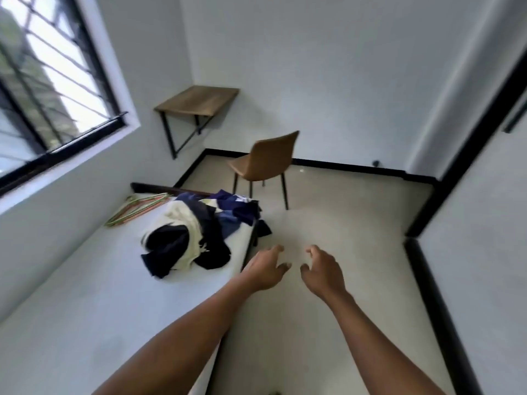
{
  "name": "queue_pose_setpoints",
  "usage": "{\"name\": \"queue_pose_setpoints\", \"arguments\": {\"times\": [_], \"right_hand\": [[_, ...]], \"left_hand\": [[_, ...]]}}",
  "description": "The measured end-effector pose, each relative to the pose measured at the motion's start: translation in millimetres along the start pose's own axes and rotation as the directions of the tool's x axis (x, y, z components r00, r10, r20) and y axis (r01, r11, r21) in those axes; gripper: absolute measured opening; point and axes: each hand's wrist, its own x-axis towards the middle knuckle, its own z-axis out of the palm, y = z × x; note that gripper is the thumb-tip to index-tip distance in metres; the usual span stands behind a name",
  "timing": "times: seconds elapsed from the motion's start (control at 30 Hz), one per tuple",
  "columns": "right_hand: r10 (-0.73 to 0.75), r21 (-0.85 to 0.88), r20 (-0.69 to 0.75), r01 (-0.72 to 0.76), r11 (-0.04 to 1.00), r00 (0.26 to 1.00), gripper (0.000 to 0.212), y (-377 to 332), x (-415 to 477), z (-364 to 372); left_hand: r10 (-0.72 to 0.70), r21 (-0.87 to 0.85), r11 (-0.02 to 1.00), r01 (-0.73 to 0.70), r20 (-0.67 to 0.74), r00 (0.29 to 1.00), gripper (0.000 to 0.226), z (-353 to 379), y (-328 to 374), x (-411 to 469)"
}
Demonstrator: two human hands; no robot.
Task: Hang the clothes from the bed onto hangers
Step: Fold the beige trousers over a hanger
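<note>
White-walled room: on the white-sheeted bed at centre left lies a soft, light heap of navy and cream clothes, thin wire hangers beside it. Both hands, left and right, hover empty with loosely curled fingers; a collar or shoulder seam probably offers the best hold.

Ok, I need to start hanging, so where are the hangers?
In the head view the hangers lie at the far left corner of the bed, below the window, just left of the clothes pile.
</note>
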Motion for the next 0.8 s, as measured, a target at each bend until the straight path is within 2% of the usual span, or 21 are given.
{"name": "queue_pose_setpoints", "arguments": {"times": [0.1, 0.17, 0.3, 0.4, 0.5, 0.7, 0.8], "right_hand": [[-0.08, -0.038, 0.211, 0.09, 0.995, 0.974, 0.053, -29.0, 54.0, 44.7], [-0.143, -0.068, 0.334, 0.176, 0.982, 0.932, 0.051, -49.9, 89.2, 68.8], [-0.27, -0.098, 0.491, 0.361, 0.928, 0.828, 0.05, -99.3, 148.7, 99.7], [-0.317, -0.079, 0.558, 0.43, 0.899, 0.767, 0.052, -132.3, 184.7, 124.7], [-0.327, -0.057, 0.611, 0.452, 0.89, 0.721, 0.05, -162.9, 222.6, 158.0], [-0.31, -0.062, 0.682, 0.475, 0.878, 0.662, 0.048, -215.8, 276.4, 215.3], [-0.311, -0.061, 0.692, 0.483, 0.874, 0.651, 0.041, -235.2, 314.9, 241.1]], "left_hand": [[-0.176, -0.017, 0.984, 0.175, -0.01, 0.984, 0.055, -20.8, -63.2, 16.9], [-0.29, -0.051, 0.956, 0.288, -0.034, 0.956, 0.058, -39.0, -102.3, 25.3], [-0.442, -0.164, 0.892, 0.422, -0.109, 0.89, 0.057, -78.1, -153.9, 38.5], [-0.526, -0.18, 0.847, 0.501, -0.141, 0.839, 0.051, -95.9, -187.0, 42.7], [-0.556, -0.2, 0.825, 0.528, -0.123, 0.822, 0.053, -107.5, -231.7, 56.7], [-0.588, -0.213, 0.8, 0.561, -0.088, 0.804, 0.053, -132.2, -304.8, 96.6], [-0.617, -0.286, 0.767, 0.574, -0.084, 0.783, 0.052, -143.2, -338.1, 128.2]]}}
